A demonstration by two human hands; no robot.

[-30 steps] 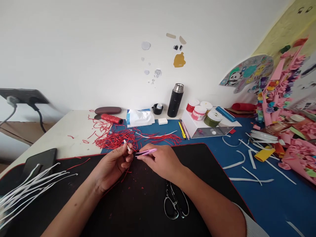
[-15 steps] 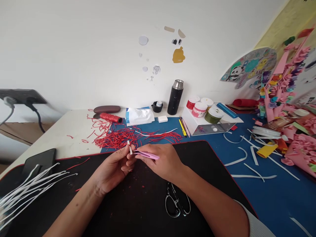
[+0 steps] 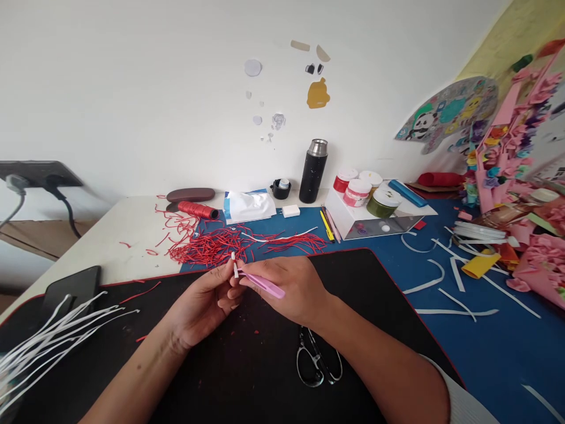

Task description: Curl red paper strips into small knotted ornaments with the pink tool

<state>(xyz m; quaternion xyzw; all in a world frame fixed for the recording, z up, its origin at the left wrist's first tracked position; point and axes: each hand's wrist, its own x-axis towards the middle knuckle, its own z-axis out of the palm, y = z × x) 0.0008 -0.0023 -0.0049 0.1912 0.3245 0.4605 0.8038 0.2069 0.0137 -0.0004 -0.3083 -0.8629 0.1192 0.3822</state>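
Between the thumb and fingers of my left hand [image 3: 210,293] is a small folded white strip [image 3: 235,270], its top end poking up above the fingertips. My right hand [image 3: 298,287] grips pink tweezers [image 3: 267,286] whose tips reach the strip from the right; whether they pinch it I cannot tell. Both hands are close together above the black mat [image 3: 229,377]. Scissors [image 3: 315,359] lie on the mat below my right forearm, their blades partly hidden. A heap of red cords [image 3: 207,247] lies just beyond my hands.
Long white strips [image 3: 57,335] fan out at left over a dark phone-like slab [image 3: 73,285]. Behind stand a black thermos [image 3: 313,171] and a white box [image 3: 379,227] with lidded jars on it. Loose white strips [image 3: 457,312] and pink paper flowers [image 3: 538,253] lie at right.
The tweezers have tilted, their back end dropping lower. The white strip stands slightly more upright in my left fingers. The view has shifted a little.
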